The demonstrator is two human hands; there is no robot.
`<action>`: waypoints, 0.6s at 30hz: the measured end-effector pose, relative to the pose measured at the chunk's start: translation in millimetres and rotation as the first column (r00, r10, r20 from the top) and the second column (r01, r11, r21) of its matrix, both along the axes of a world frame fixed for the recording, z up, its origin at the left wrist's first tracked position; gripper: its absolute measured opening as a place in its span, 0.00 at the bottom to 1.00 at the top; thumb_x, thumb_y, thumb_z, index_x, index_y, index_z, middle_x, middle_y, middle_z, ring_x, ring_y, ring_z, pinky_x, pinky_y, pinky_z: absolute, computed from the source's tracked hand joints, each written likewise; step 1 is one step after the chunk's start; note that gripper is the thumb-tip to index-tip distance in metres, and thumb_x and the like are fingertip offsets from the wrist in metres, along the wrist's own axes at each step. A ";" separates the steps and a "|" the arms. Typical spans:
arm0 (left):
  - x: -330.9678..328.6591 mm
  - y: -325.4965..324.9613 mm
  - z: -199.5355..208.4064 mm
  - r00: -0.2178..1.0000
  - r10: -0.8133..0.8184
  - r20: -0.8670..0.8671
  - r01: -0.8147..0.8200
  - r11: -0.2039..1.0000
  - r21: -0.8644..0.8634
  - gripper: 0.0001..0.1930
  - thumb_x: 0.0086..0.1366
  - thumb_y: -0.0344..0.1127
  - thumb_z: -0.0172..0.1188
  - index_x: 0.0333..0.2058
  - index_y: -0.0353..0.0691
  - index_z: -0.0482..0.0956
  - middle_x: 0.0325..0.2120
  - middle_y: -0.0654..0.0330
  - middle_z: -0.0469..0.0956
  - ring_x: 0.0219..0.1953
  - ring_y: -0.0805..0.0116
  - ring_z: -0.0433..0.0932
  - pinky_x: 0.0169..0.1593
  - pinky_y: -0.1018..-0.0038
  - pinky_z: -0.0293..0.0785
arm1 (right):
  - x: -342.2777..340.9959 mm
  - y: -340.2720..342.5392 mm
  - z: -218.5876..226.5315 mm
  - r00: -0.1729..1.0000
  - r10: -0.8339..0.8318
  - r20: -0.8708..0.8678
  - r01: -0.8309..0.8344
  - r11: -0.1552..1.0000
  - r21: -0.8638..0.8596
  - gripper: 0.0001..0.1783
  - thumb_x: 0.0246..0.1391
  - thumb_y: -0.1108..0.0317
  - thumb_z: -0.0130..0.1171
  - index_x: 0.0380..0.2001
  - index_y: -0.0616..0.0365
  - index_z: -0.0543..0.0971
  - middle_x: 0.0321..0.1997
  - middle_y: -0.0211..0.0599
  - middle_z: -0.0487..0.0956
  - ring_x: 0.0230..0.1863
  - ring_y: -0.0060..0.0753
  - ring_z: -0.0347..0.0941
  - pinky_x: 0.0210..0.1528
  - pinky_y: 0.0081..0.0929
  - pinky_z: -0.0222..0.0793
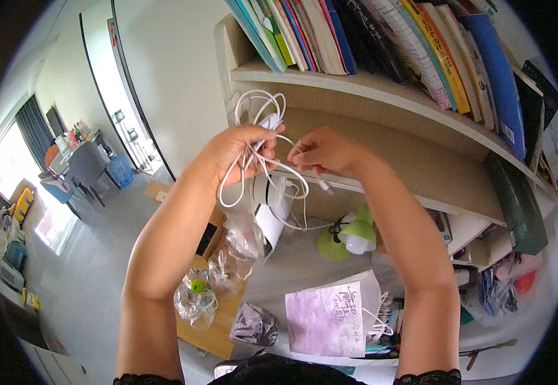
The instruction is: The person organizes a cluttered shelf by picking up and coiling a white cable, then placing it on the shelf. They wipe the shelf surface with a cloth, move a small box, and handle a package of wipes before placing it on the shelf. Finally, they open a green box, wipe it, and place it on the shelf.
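A white cable (231, 186) is gathered in loose loops, and my left hand (244, 151) is closed round the middle of the bundle. Some loops stand up above its fingers and others hang below. Just to the right, my right hand (330, 153) pinches a strand of the same cable between thumb and fingers. A loose connector end (325, 187) dangles below the right hand. Under the hands stands a white cylindrical device (272, 208) with a black band, partly hidden by the loops. A strand runs down beside it toward a green desk lamp (349, 237).
Ahead is a wooden bookshelf (381, 90) with leaning books on top. Below lie clear plastic bags (195, 305), a crumpled wrapper (255, 324) and a pinkish sheet with handwriting (324, 319). Brushes (490, 348) lie at the right. A grey chair (90, 167) stands far left.
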State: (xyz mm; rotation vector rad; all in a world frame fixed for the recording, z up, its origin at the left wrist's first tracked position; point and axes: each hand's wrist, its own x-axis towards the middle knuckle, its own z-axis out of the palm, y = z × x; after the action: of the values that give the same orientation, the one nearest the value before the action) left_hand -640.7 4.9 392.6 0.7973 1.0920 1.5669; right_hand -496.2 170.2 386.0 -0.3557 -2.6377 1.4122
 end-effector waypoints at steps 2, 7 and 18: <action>2.8 10.8 3.0 0.990 0.082 -0.111 -0.085 0.996 -0.022 0.15 0.54 0.29 0.60 0.40 0.30 0.73 0.21 0.61 0.74 0.22 0.70 0.74 0.32 0.70 0.76 | -1.8 23.6 17.5 0.997 -0.036 0.064 0.030 0.995 0.099 0.12 0.49 0.67 0.60 0.36 0.61 0.80 0.27 0.33 0.79 0.26 0.18 0.72 0.27 0.19 0.68; -1.3 50.1 2.7 0.781 0.232 -0.580 -0.365 0.923 -0.122 0.11 0.49 0.30 0.63 0.31 0.31 0.74 0.23 0.53 0.76 0.22 0.64 0.76 0.27 0.70 0.76 | -54.7 56.3 25.3 0.927 -0.279 -0.249 0.366 0.543 0.755 0.18 0.45 0.65 0.62 0.42 0.54 0.77 0.43 0.44 0.78 0.44 0.41 0.74 0.46 0.35 0.69; -0.1 115.0 13.7 -0.192 -0.143 -0.971 -0.658 0.753 0.019 0.12 0.54 0.32 0.56 0.38 0.39 0.80 0.42 0.49 0.77 0.46 0.54 0.77 0.46 0.63 0.75 | -79.8 67.1 -10.0 0.891 -0.445 -0.088 0.401 0.680 0.614 0.23 0.50 0.71 0.47 0.52 0.62 0.69 0.53 0.55 0.71 0.53 0.55 0.68 0.55 0.42 0.65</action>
State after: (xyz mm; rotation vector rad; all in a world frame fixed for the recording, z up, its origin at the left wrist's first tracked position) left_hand -640.8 119.9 406.4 1.4463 2.9796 0.4059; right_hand -576.0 237.3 375.9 -0.8628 -2.6287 0.3512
